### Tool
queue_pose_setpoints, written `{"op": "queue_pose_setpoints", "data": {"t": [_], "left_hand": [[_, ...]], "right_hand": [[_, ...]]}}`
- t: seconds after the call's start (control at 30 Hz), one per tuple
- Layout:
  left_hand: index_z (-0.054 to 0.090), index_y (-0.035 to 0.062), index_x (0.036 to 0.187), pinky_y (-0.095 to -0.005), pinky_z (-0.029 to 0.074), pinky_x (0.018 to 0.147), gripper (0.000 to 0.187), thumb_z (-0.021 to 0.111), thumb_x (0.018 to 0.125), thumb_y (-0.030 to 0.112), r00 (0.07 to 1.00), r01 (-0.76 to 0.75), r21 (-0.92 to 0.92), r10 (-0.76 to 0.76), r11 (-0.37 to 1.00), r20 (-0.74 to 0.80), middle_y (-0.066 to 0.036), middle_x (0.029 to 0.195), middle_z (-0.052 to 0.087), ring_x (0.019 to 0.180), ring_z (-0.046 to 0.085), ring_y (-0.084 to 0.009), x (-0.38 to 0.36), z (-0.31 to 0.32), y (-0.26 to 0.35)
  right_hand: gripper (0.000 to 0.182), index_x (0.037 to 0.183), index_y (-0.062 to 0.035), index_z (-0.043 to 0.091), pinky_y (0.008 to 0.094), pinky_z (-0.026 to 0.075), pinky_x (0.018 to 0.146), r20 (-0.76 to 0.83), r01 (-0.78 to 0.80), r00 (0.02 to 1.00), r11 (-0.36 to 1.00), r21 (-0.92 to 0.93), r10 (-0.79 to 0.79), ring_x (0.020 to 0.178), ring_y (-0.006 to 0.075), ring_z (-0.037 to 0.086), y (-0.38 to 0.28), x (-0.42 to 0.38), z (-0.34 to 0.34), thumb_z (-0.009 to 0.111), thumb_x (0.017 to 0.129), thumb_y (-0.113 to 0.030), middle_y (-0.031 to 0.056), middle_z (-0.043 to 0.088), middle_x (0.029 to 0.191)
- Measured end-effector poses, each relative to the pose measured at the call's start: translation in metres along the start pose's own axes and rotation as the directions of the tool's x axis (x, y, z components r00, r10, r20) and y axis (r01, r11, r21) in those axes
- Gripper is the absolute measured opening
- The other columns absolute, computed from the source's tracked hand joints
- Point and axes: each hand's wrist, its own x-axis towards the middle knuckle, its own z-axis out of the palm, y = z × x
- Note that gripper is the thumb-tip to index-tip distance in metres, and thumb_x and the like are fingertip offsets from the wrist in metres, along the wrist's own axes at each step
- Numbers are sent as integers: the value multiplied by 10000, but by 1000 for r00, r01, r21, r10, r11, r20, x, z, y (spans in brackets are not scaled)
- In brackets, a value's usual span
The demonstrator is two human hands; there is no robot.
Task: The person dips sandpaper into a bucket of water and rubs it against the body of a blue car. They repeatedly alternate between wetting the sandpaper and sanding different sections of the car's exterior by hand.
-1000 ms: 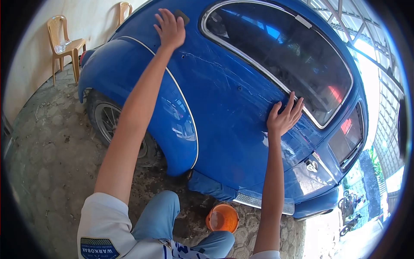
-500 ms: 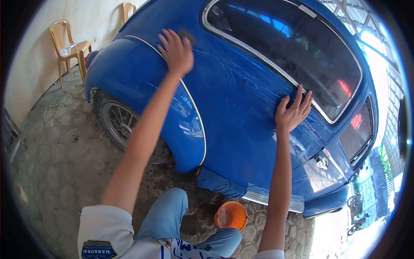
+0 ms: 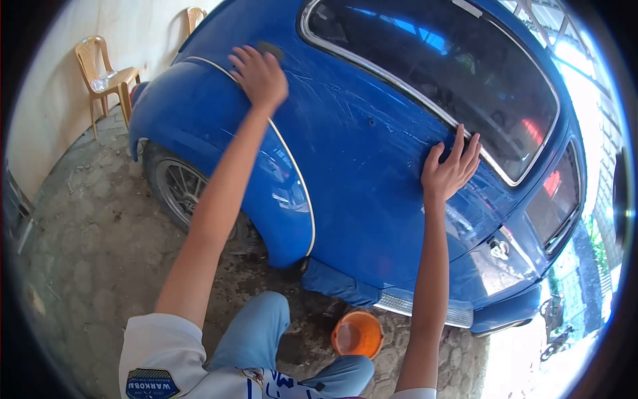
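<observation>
My left hand (image 3: 260, 74) presses on the blue car (image 3: 352, 193) high on its rear side, just above the cream trim strip (image 3: 290, 156) along the fender. Beneath its fingers a dark, flat pad (image 3: 270, 50) sticks out, like a piece of sandpaper or a sanding block; the rest of it is covered by the hand. My right hand (image 3: 450, 166) rests with spread fingers on the panel, fingertips at the chrome frame (image 3: 392, 86) of the side window. Pale streaks and wet-looking marks run across the paint between both hands.
An orange bucket (image 3: 357, 334) stands on the stone paving by my knees, below the running board (image 3: 425, 309). The car's rear wheel (image 3: 179, 185) is at left. A tan plastic chair (image 3: 106, 80) holding a clear plastic item stands by the wall, with another chair (image 3: 195, 18) behind.
My left hand has slid a little up and to the left over the paint with the pad. My right hand stays in place on the panel; the view has shifted slightly.
</observation>
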Motion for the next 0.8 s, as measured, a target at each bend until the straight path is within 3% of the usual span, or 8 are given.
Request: {"op": "queue_pose_setpoints", "data": {"t": [0.2, 0.3, 0.33, 0.43, 0.5, 0.6, 0.67, 0.8], "left_hand": [[185, -64, 1635, -675, 129, 1241, 668, 361, 1096, 289, 587, -758, -124, 753, 640, 298, -372, 1692, 83, 1562, 95, -572, -87, -31, 15], [256, -55, 1595, -685, 217, 1208, 622, 409, 1066, 232, 919, -394, 24, 394, 919, -8, -404, 1622, 210, 1506, 221, -592, 31, -6, 19], [289, -52, 1572, -692, 251, 1188, 600, 434, 1048, 204, 932, -306, 10, 301, 952, -200, -410, 1586, 270, 1478, 268, -601, 49, 28, -1], [309, -27, 1554, -689, 276, 1174, 585, 461, 1043, 216, 897, -434, 57, 437, 899, -63, -385, 1556, 325, 1456, 285, -615, -7, -13, 59], [353, 13, 1566, -679, 207, 1214, 595, 451, 1066, 320, 660, -720, -89, 719, 688, 219, -325, 1626, 290, 1504, 241, -591, -87, -48, 85], [307, 61, 1636, -678, 159, 1228, 637, 422, 1077, 343, 418, -872, -173, 880, 459, 227, -326, 1670, 234, 1544, 173, -571, -85, -27, 59], [294, 97, 1658, -668, 140, 1239, 637, 399, 1091, 367, 701, -693, -131, 705, 709, 110, -322, 1683, 222, 1554, 140, -568, -32, -31, 88], [357, 162, 1640, -654, 130, 1258, 594, 448, 1079, 335, 801, -591, -68, 574, 804, -172, -317, 1692, 199, 1570, 141, -540, -1, 8, 112]], "right_hand": [[594, 1530, -197, 561, 598, 257, 1237, -6, 18, 1000, 1000, 24, -17, 1524, 430, 354, 2, -1, -3, 585, 947, -310, 222, 412, 1632], [594, 1528, -196, 562, 591, 249, 1244, -13, 6, 1000, 1000, 3, -6, 1528, 429, 349, 1, -1, -2, 578, 944, -305, 222, 413, 1631], [593, 1527, -195, 563, 589, 247, 1246, -17, 5, 1000, 1000, 8, -5, 1528, 429, 349, 0, 0, -2, 574, 944, -302, 222, 414, 1631], [596, 1526, -194, 566, 583, 240, 1251, -19, -6, 1000, 1000, 10, 6, 1530, 428, 346, 0, 2, -2, 571, 938, -294, 224, 412, 1632], [600, 1528, -194, 565, 580, 234, 1254, -2, -7, 1000, 1000, 15, 7, 1529, 434, 344, 1, -1, -3, 566, 936, -293, 226, 408, 1635], [602, 1530, -192, 562, 579, 232, 1255, 4, 8, 1000, 999, 33, -9, 1529, 440, 342, 4, -1, -5, 564, 937, -293, 228, 407, 1635], [597, 1526, -187, 566, 578, 230, 1257, 10, 3, 1000, 1000, 24, -3, 1529, 441, 339, 2, -1, -6, 561, 938, -292, 227, 405, 1636], [599, 1529, -190, 559, 578, 222, 1259, 12, 3, 1000, 1000, 16, -4, 1533, 437, 329, 3, 1, -5, 560, 938, -291, 227, 391, 1642]]}}
